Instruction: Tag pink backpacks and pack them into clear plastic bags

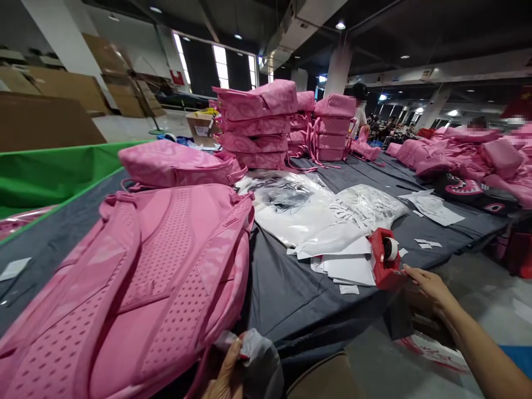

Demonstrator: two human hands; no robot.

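My left hand (228,372) is at the bottom, with thumb and fingers closed on a crumpled clear plastic bag (264,360). Beside it lies a large pink backpack (166,260), its padded straps and dotted mesh back facing up. At the table's front edge, my right hand (428,288) pinches at the cutting end of a red tape dispenser (379,260), where the tape's free end seems to be; the strip is too thin to make out clearly. A white tape roll (390,249) sits in the dispenser. White paper sheets (351,269) lie against the dispenser's left side.
Plastic bags with white packets (366,208) cover the middle of the dark tablecloth (286,293). Behind stand stacked pink backpacks (257,127) and another lying flat (174,163). A pink heap (469,155) fills the right. Green sheeting (50,172) borders the left. A person (359,113) stands behind.
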